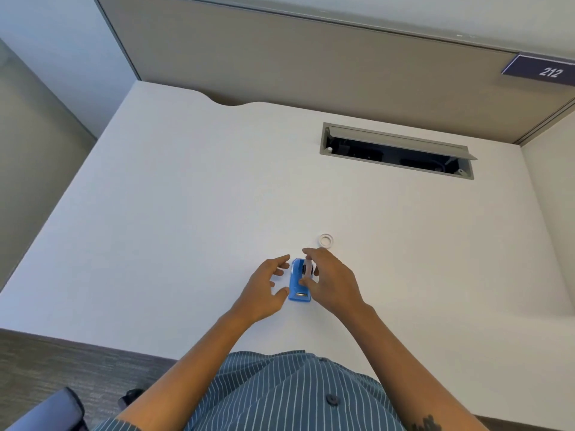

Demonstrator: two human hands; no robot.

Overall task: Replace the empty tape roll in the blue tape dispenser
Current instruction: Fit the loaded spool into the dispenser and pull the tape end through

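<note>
small blue plastic tape dispenser (299,281) flanked on white desk (186,213): roll (308,269) pinched by right hand (331,283), left hand (264,287) spread open; white ring (325,240) just beyond.

The right hand (331,283) holds a tape roll (308,269) over the blue tape dispenser (298,286). The left hand (264,287) is open beside it. A small white ring (325,240) lies near.

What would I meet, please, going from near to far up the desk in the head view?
Blue tape dispenser → white tape ring → open cable hatch → beige partition.
</note>
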